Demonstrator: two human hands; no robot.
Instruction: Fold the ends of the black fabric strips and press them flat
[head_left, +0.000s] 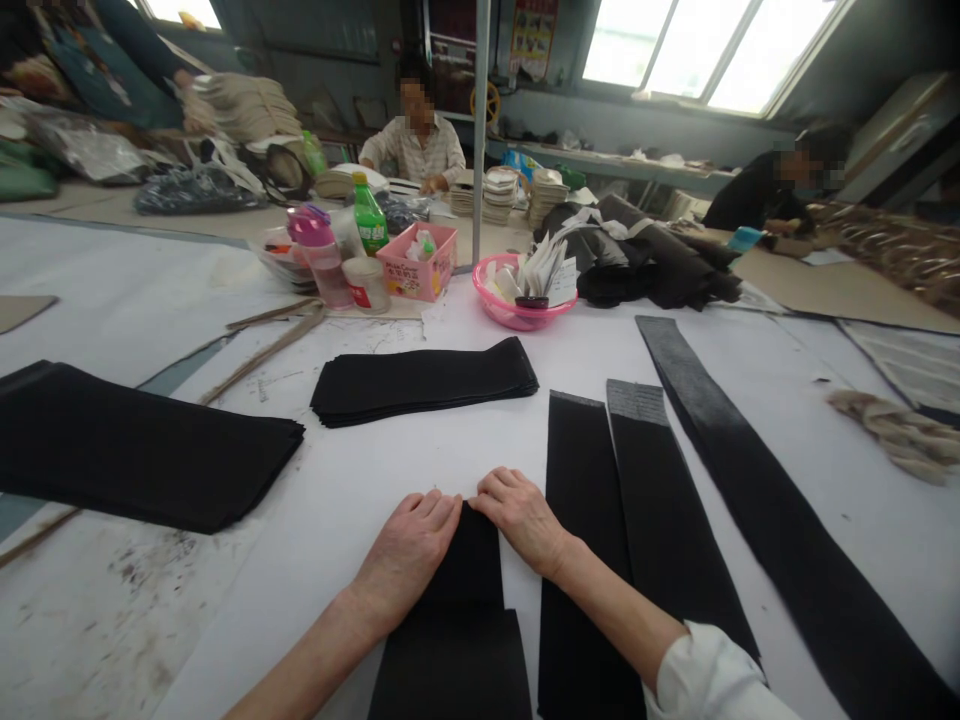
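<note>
Left hand (pixel 409 548) and right hand (pixel 521 515) press flat, fingers together, on a black strip's (pixel 465 600) top edge; bare table (pixel 420 455) lies ahead.

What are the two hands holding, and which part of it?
Nothing is gripped. The left hand and right hand lie flat, pressing the far end of a black fabric strip onto the white table.

Big white-covered bench (pixel 105 300) filled the lower frame, stained at lower left. Bright windows (pixel 705 45) ran along the upper right, one more window (pixel 184 10) at upper left; daylight only. Dark grey wall (pixel 315 60) behind, poster (pixel 532 35) at top centre. Metal pole (pixel 481 120) rose mid-frame. Long shelf (pixel 622 160) sat under the windows.
</note>
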